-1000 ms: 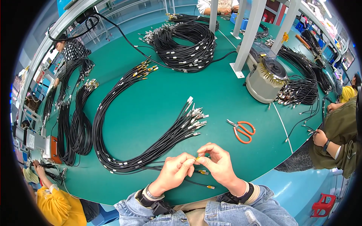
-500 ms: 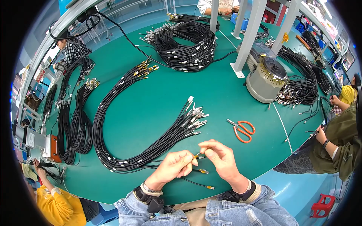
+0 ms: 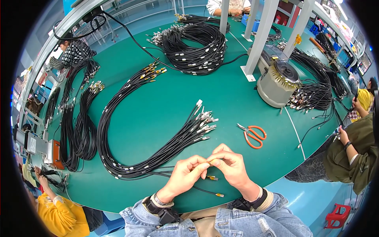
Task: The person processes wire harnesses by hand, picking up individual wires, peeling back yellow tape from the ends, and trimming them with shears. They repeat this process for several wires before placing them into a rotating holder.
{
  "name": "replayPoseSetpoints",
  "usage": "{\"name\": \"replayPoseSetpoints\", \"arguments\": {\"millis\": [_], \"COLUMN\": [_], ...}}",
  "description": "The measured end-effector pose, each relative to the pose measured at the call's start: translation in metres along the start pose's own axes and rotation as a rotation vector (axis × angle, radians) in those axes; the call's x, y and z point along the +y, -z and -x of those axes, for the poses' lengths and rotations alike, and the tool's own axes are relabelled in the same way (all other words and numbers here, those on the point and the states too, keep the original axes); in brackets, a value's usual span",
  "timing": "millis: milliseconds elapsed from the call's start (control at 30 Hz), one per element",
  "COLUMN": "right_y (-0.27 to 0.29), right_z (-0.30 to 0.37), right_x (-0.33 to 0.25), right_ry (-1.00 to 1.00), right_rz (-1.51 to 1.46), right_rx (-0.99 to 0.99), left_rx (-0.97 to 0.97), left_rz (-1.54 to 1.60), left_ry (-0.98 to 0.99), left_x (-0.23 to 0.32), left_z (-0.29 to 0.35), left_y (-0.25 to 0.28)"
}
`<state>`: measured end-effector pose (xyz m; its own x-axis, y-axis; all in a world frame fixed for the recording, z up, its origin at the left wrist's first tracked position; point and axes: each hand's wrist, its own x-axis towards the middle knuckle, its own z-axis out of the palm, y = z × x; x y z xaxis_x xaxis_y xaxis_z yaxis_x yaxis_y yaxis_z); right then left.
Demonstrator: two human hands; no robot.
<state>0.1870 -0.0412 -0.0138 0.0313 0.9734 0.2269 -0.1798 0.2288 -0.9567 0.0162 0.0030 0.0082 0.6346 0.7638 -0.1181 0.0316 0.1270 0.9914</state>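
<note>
Thumb and fingers of my left hand [image 3: 185, 173] are closed in a pinch on the end of a thin black cable, near the front edge of the green table [image 3: 158, 102]. Meeting it fingertip to fingertip, my right hand [image 3: 231, 168] pinches the same end, and both hide nearly all of it. Two loose cable tips [image 3: 220, 195] with yellow and silver ends lie under and beside my hands. A U-shaped bundle of black cables [image 3: 103, 122] curves around to their left, its white-tagged ends fanned out beyond them. Orange-handled snips [image 3: 254, 136] rest to the right, apart from my hands.
A large coil of black cables [image 3: 197, 59] lies at the back. Grey posts [image 3: 258, 43] and a round grey machine [image 3: 278, 85] stand at the back right. More cable bundles [image 3: 85, 130] lie left. Co-workers sit around the table; one in an olive sleeve [image 3: 351, 146] handles cables.
My hands have drawn together, and my right fingertips now cover the yellowish cable end that showed between them. At the right, the co-worker's hands have shifted with the cables.
</note>
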Motion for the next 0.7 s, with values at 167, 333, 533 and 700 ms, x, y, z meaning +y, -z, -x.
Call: {"name": "replayPoseSetpoints", "arguments": {"millis": [167, 333, 533, 700], "right_y": [-0.002, 0.003, 0.003, 0.002], "right_z": [0.001, 0.003, 0.005, 0.009], "right_x": [-0.001, 0.004, -0.004, -0.007], "right_ry": [-0.079, -0.068, -0.065, -0.187], "right_rz": [-0.151, -0.110, -0.044, -0.139], "right_rx": [0.003, -0.019, -0.001, 0.089], "left_rx": [-0.059, -0.023, 0.211, 0.320], "left_rz": [0.160, 0.072, -0.438, -0.758], "left_ry": [0.130, 0.153, -0.224, -0.503], "left_x": [0.000, 0.002, -0.003, -0.004], "left_z": [-0.002, 0.000, 0.003, 0.002], "left_y": [0.005, 0.000, -0.012, -0.016]}}
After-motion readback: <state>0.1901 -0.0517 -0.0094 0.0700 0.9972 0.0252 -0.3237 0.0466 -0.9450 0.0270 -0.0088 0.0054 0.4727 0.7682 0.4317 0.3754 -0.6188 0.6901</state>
